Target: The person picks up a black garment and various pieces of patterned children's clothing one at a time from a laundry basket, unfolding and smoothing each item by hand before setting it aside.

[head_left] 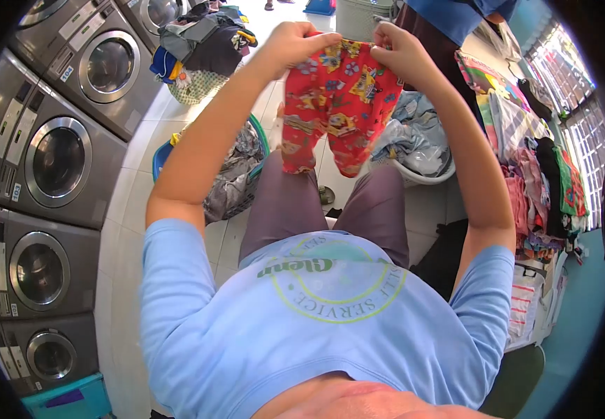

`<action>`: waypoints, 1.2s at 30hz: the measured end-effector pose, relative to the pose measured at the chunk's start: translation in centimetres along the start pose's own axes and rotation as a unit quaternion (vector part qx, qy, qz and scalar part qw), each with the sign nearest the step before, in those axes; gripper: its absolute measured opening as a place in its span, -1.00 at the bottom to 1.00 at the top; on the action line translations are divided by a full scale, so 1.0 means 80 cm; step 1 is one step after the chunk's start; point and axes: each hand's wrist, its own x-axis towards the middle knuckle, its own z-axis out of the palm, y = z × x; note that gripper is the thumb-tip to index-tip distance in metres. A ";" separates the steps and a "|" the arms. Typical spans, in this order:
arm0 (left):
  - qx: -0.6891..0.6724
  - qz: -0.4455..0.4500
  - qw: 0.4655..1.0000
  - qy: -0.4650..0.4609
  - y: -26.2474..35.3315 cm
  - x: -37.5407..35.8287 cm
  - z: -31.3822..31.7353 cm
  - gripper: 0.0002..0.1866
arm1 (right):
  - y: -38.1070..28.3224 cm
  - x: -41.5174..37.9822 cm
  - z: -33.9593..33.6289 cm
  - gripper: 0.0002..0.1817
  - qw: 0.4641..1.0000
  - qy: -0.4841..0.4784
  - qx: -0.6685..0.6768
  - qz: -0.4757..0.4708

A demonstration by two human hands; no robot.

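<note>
Small red patterned pants (341,105) hang stretched between my two hands, above my knees. My left hand (299,45) pinches one end of the waistband; my right hand (402,52) pinches the other end. Both legs of the pants dangle downward. Behind the pants on one side is a white basket (428,178) filled with light blue clothes (414,133). On the other side, a green-rimmed basket (264,136) holds grey clothes (236,171), partly hidden by my forearm.
Front-loading machines (58,164) line the left side. A heaped basket of clothes (201,52) stands near them. Folded clothes (526,181) are piled along the right side. A person in blue (449,14) stands at the upper right. A teal bin (72,398) sits at lower left.
</note>
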 end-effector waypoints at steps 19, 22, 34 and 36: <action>0.144 0.219 0.963 0.066 -0.009 0.002 0.094 -0.58 | 0.075 -0.207 0.221 -0.44 0.379 0.189 0.607 0.672; 0.110 0.264 0.958 -0.008 0.009 -0.047 0.143 -0.58 | 0.063 -0.219 0.250 -0.38 0.303 0.048 0.802 0.512; 0.083 0.128 0.988 0.009 -0.164 -0.102 0.110 -0.58 | 0.085 -0.235 0.195 -0.39 0.367 -0.038 0.911 0.186; -0.135 -0.008 0.991 0.002 -0.181 -0.145 0.137 -0.51 | 0.087 -0.255 0.172 -0.40 0.412 -0.041 0.876 0.248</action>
